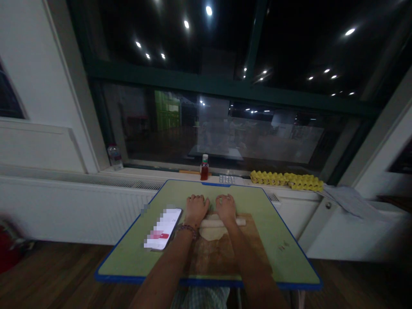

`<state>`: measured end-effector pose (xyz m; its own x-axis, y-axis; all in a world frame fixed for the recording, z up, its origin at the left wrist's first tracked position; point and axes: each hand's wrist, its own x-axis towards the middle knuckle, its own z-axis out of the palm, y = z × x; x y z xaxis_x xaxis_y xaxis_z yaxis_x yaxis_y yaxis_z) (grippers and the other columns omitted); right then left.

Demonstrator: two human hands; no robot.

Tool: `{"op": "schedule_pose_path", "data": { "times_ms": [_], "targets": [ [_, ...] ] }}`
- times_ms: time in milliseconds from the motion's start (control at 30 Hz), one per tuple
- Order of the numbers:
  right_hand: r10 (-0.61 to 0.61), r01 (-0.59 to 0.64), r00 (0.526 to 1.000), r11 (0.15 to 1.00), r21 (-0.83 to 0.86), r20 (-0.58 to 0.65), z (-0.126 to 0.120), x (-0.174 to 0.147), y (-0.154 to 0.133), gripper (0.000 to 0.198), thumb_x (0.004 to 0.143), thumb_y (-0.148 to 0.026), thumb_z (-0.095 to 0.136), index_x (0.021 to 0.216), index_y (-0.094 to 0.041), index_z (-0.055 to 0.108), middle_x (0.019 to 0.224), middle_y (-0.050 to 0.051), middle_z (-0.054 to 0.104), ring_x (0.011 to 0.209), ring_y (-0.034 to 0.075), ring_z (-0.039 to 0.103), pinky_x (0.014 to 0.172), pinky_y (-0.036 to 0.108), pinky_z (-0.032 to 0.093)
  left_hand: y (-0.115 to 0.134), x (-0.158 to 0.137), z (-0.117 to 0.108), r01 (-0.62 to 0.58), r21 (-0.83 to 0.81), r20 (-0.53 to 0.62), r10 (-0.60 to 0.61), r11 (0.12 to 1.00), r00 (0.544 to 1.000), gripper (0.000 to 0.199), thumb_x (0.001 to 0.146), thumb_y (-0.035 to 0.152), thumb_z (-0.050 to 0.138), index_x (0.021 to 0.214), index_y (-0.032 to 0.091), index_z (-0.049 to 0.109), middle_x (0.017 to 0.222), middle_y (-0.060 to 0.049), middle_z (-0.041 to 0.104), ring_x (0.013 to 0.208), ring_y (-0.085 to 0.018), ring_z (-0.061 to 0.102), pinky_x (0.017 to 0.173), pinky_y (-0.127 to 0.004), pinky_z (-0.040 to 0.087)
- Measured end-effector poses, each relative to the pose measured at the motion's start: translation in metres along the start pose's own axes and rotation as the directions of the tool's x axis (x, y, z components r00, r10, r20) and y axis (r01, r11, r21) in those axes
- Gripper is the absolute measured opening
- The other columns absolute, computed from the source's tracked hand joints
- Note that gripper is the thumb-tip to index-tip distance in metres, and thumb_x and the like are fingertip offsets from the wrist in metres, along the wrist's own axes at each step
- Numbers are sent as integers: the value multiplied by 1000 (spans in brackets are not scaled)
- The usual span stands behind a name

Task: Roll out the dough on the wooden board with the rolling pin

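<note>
A thin pale rolling pin (212,223) lies crosswise on a flat piece of dough (211,234), which rests on a brown wooden board (257,249). My left hand (197,210) reaches over the pin's left end, palm down, its fingers lying forward and slightly bent. Over the right part of the pin is my right hand (226,209), also palm down with fingers forward; the pin's right end sticks out past it. Both palms seem to press on the pin, though the contact is hidden beneath them. Neither hand's fingers wrap round it.
A lit phone (165,229) lies left of the board on the green, blue-edged table (128,257). On the windowsill stand a bottle of red sauce (204,167), a clear bottle (115,157) and yellow egg trays (286,180). A grey cloth (350,201) lies at the right.
</note>
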<state>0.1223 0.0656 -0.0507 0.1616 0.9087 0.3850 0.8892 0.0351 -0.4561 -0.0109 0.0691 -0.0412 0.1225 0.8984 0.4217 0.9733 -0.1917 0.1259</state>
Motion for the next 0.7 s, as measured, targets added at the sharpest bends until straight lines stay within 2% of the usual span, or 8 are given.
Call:
{"op": "schedule_pose_path", "data": {
  "times_ms": [200,367,533,700],
  "targets": [
    [35,-35,999,999,8,-18,2,5,0,37,95,-29,40,109,-13,70,113,14,69,127,25,46,105,36,29,-1,5,3,-39,14,-30,40,999,999,45,95,37,34,94,12,71,96,-15,73,100,-29,61,91,-43,35],
    [34,-34,999,999,-34,6,5,9,3,37,96,-28,38,108,-12,70,110,15,69,124,24,49,103,36,31,-2,8,5,-33,17,-6,33,999,999,45,95,38,34,93,12,71,98,-15,73,100,-29,61,92,-42,35],
    [-43,46,999,993,-107,31,8,12,6,36,95,-23,37,106,-14,69,108,16,70,115,24,55,100,37,32,-3,10,6,-25,7,26,24,1000,999,46,96,39,33,94,13,71,100,-15,73,102,-28,60,93,-42,33],
    [-3,15,997,989,-149,82,5,11,3,39,95,-26,35,110,-13,69,110,17,69,116,27,54,99,39,31,-1,9,4,-17,-8,55,17,1000,998,46,96,38,33,96,13,71,102,-15,73,104,-29,59,96,-42,32]
  ]
}}
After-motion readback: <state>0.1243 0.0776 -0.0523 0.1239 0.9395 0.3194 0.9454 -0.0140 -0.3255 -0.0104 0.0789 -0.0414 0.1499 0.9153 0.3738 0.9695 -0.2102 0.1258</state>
